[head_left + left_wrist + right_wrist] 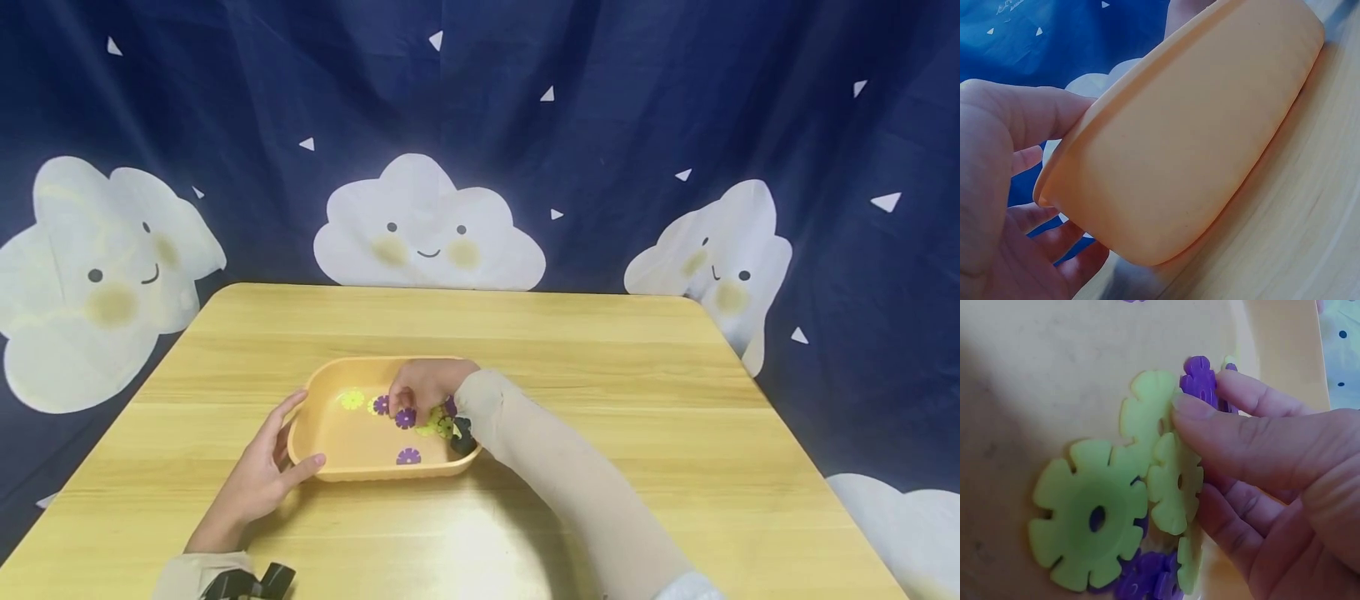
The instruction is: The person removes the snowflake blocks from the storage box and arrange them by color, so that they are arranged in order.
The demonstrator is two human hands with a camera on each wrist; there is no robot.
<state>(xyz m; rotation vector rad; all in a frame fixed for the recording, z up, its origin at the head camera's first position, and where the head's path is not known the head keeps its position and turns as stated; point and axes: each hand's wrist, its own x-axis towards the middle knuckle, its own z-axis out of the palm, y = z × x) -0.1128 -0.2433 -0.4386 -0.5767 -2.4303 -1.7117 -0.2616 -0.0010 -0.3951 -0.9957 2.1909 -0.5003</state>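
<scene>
My left hand [258, 479] grips the left end of a shallow orange-yellow plastic basin [367, 472]. In the left wrist view its thumb lies over the rim and the other fingers sit under the outer wall. Inside the basin, my right hand [427, 385] reaches down toward the right end. Its thumb overlaps the edge of a yellow-green notched flower disc [1175, 484], with curled fingers behind. Beside the fingertips stands a purple disc [1199, 381], and a larger yellow-green disc [1088, 515] lies nearer the camera. More purple pieces [1147, 575] lie below.
Toward the basin's left lies a yellow disc [352, 399]; a purple disc [408, 457] is near its front wall. The basin stands on a wood-grain table [600, 350]. Behind hangs a dark blue curtain [600, 125] with clouds. Black devices [251, 582] are strapped at the wrists.
</scene>
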